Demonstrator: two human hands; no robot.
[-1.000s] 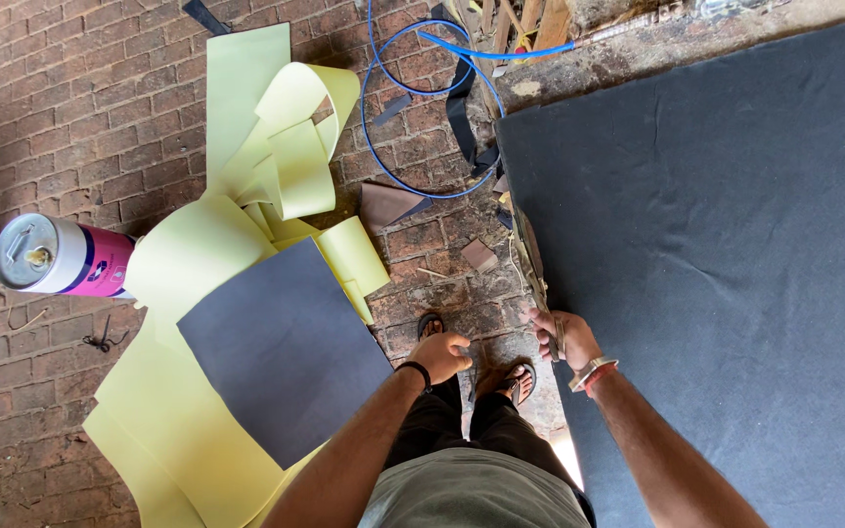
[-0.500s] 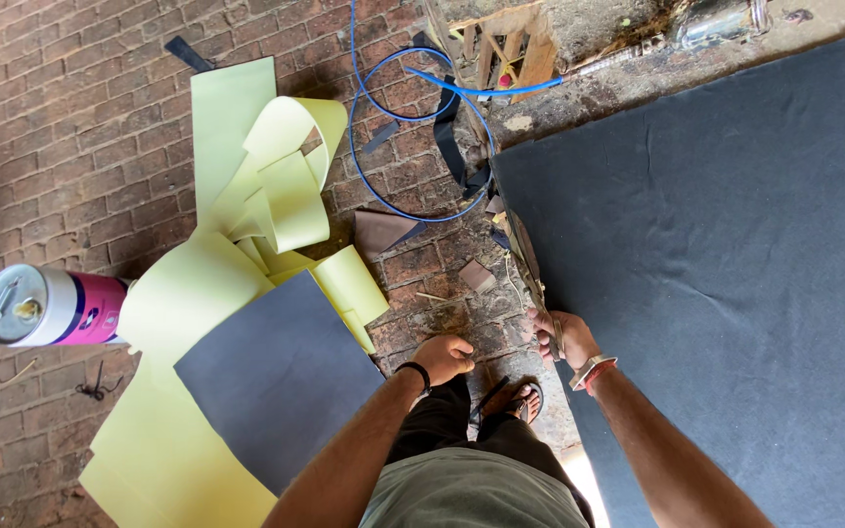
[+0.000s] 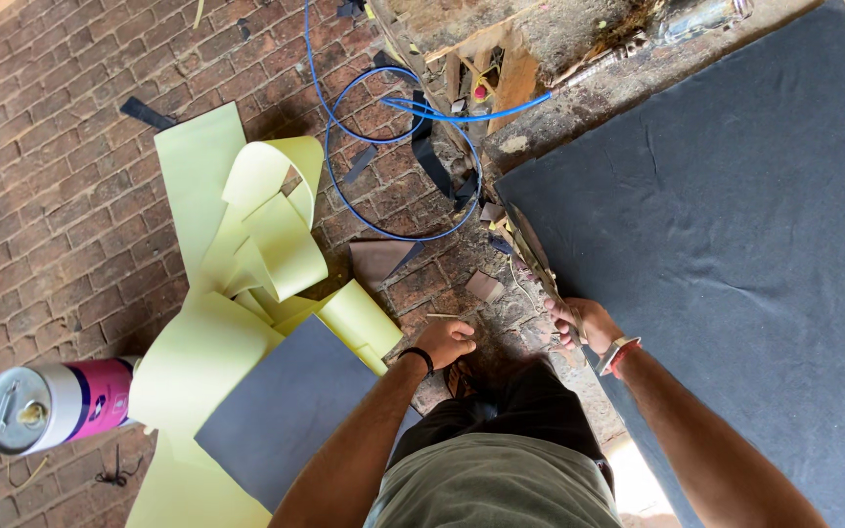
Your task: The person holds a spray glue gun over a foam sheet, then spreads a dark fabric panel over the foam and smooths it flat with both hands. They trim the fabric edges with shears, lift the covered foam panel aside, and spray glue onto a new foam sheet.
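Hands low over brick floor, right one on the edge of the dark sheet.

Brick paving [image 3: 41,176] fills the left side, with a pink-and-white can [image 3: 56,406] lying on it, curled pale yellow backing paper [image 3: 246,244] and a smaller dark grey offcut [image 3: 290,411] nearer the person. The left hand [image 3: 445,342] hangs loosely curled, fingers half closed on nothing, above bare brick just right of the offcut. A blue hose [image 3: 383,156] loops over the bricks farther off. The right hand [image 3: 584,323] is closed around a thin strip [image 3: 530,254] at the near left edge of the large dark grey sheet [image 3: 735,244]; this edge runs away from the person, up and leftward toward the rubble, so the right hand is the nearer one to it. The sheet spreads rightward, slightly wrinkled, filling the room on that side.
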